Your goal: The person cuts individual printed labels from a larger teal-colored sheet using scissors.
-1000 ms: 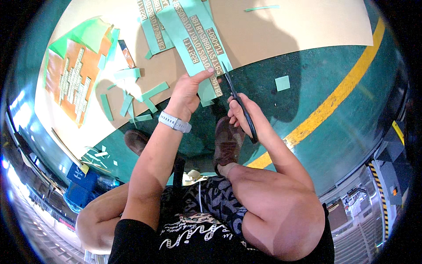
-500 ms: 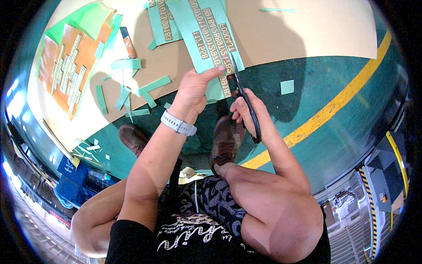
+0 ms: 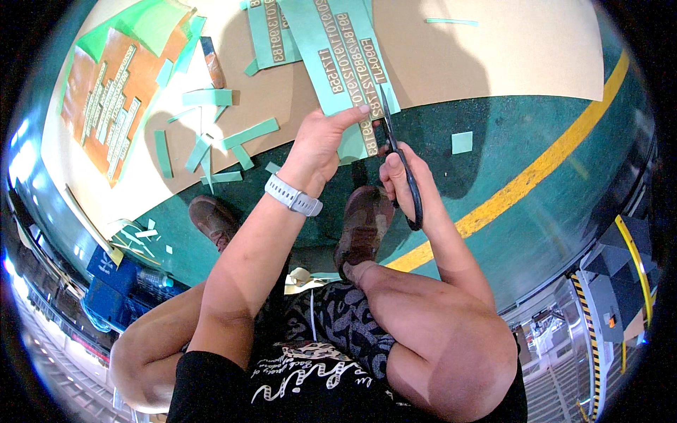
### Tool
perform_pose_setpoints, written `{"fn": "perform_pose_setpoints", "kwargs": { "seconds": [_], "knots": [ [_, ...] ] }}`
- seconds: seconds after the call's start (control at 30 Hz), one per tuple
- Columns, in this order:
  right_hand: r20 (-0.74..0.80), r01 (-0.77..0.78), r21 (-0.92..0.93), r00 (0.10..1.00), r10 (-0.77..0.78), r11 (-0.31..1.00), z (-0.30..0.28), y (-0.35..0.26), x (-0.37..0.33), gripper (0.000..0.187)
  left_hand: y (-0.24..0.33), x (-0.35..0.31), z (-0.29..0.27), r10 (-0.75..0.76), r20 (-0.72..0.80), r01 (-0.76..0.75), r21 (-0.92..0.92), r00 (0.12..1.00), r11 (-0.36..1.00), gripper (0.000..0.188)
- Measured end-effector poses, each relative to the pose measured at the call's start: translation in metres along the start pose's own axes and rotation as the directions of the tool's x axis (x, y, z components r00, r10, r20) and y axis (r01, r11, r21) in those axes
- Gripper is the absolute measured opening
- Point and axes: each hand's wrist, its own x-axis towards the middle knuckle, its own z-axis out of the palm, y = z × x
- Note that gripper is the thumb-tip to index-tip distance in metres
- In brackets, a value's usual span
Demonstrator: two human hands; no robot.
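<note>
My left hand [image 3: 321, 144] grips the near end of a pale green stencil-like sheet [image 3: 317, 81], its thumb lying on top. Rows of brown mirrored characters run lengthwise along the sheet. In my right hand [image 3: 409, 176] is a pair of black-handled scissors [image 3: 406, 169]. Their blades point away from me at the sheet's right part, beside a row of characters. The blade tips meet the sheet near a short row at its right edge. A second green sheet [image 3: 269, 42] with similar rows lies beyond, partly under the held one.
Brown board [image 3: 437, 63] covers the floor ahead. Green offcuts [image 3: 250, 132] are scattered left of my hands, near a cutter-like tool [image 3: 211, 62]. An orange sheet with strips [image 3: 106, 106] lies far left. One green square [image 3: 462, 142] rests on the green floor, inside a yellow line [image 3: 518, 187].
Both hands, the held sheet and the scissors have shifted slightly right in the picture. The board and offcuts shift a little too. Both grips stay the same.
</note>
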Motion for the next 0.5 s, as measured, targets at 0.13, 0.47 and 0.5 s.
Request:
{"fn": "perform_pose_setpoints", "kwargs": {
  "seconds": [0.13, 0.47, 0.5],
  "knots": [
    [0.009, -0.014, 0.017, 1.000, 0.014, 1.000, 0.0000, 0.0008, 0.0002, 0.053, 0.0002, -0.0002, -0.0006, -0.011, -0.003, 0.011, -0.004, 1.000, 1.000, 0.030],
    [-0.016, -0.026, 0.016, 1.000, 0.027, 1.000, -0.0007, -0.0004, -0.0008, 0.051, 0.0003, -0.0006, 0.0010, -0.026, -0.011, 0.027, 0.005, 1.000, 1.000, 0.029],
    [-0.015, -0.028, 0.019, 0.999, 0.029, 0.999, -0.0011, -0.0010, -0.0009, 0.051, -0.0003, 0.0000, 0.0006, -0.024, -0.015, 0.024, 0.013, 1.000, 1.000, 0.029]
  ]
}}
